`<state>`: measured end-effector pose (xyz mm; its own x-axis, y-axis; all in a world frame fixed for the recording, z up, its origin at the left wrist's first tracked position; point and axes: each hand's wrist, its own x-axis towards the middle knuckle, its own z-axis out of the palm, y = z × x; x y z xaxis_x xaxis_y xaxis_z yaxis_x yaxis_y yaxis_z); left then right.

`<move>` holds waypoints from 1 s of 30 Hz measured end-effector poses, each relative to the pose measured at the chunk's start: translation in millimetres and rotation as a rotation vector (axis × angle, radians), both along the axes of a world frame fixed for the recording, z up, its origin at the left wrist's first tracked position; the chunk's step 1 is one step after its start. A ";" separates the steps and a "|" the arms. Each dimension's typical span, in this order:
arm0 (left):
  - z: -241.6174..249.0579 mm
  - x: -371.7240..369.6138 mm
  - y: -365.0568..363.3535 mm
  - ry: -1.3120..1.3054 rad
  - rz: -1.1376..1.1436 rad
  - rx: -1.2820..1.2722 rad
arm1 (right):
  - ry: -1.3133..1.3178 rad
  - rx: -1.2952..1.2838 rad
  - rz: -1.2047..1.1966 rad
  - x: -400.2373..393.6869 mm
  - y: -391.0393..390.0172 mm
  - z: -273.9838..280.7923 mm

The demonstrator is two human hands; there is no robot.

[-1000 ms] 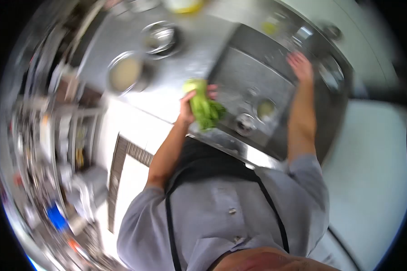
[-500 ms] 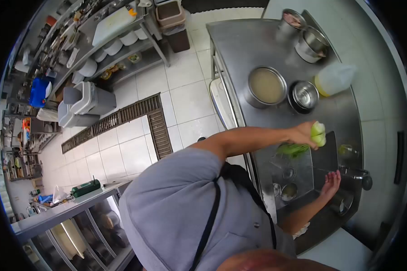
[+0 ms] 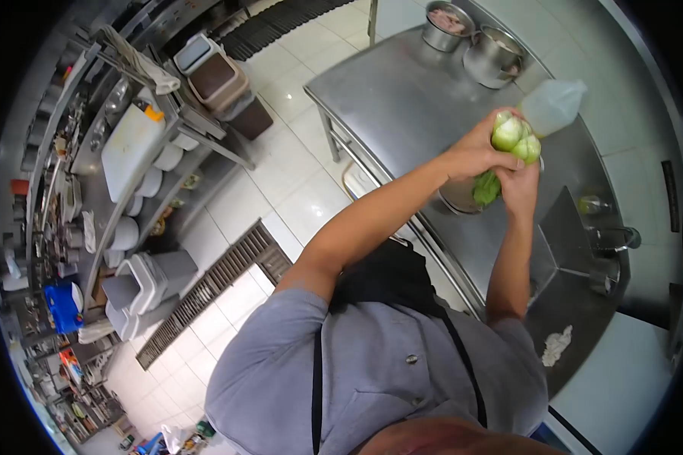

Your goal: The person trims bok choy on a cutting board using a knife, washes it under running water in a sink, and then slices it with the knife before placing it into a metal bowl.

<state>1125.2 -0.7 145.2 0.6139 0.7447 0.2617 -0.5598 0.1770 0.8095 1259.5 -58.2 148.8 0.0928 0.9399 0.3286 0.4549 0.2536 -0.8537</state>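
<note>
Both hands are closed round a bunch of bok choy (image 3: 514, 138), its pale bulbs upward and its green leaves (image 3: 486, 188) hanging below. My left hand (image 3: 478, 152) grips it from the left. From below and to the right, my right hand (image 3: 519, 182) wraps it, touching the left. Beneath them, partly covered by hands and leaves, is a metal pot (image 3: 457, 200) on the steel counter. The sink (image 3: 542, 262) lies to the right of my right forearm, which hides part of it.
Two metal pots, one with pinkish meat (image 3: 446, 21) and another (image 3: 493, 54), stand at the counter's far end. A plastic jug (image 3: 552, 105) is by the wall. The faucet (image 3: 615, 238) reaches over the sink. A crumpled white cloth (image 3: 557, 346) lies near the sink's edge.
My left hand has carried the bok choy away from the sink, over the counter by the pot. My right hand, empty near the faucet before, has joined it on the bunch. The view has turned.
</note>
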 end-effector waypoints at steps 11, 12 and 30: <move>-27.9 -324.0 186.1 0.796 0.267 0.269 | 0.444 0.051 -0.004 -150.9 273.7 -3.2; -67.4 -375.5 191.4 0.665 0.325 0.034 | 0.507 0.056 -0.032 -149.1 289.8 -2.8; -190.3 -592.8 551.4 0.928 0.049 -0.198 | 0.152 -0.275 -0.908 -173.4 415.6 -148.2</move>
